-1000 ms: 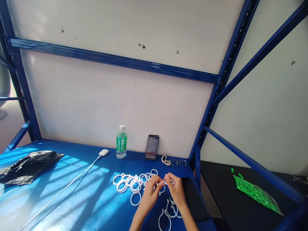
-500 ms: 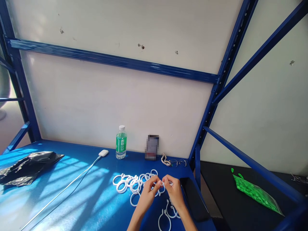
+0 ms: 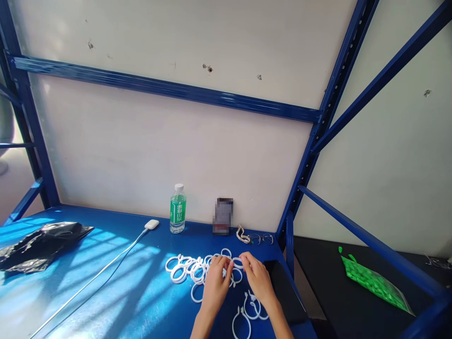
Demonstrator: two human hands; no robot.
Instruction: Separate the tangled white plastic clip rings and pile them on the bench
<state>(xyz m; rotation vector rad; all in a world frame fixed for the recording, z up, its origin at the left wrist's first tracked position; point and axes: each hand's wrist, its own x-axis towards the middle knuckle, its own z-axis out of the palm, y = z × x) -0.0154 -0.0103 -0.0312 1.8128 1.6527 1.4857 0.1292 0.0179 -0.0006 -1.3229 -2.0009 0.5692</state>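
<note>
Between my two hands is a white plastic ring [image 3: 238,262], partly covered by fingers. My left hand [image 3: 216,281] is closed, with thumb and fingertips pinching the ring's left side. My right hand [image 3: 259,278] has its bent fingertips on the ring's right side. A loose pile of white rings [image 3: 187,267] lies on the blue table just left of and behind my left hand. Nearer to me, below my right hand, lie several more rings [image 3: 241,324]; these have a gap with small knobbed ends.
A dark phone [image 3: 287,296] lies right of my right hand. Behind stand a water bottle [image 3: 177,212] and a blurred upright device [image 3: 222,217], with glasses [image 3: 261,238] nearby. A white cable [image 3: 106,268] and black plastic bag [image 3: 42,247] lie left. Blue rack posts [image 3: 303,169] rise right.
Both hands have turned slightly and my fingertips have moved a little apart. More of the ring between them now shows. The things on the table have stayed put.
</note>
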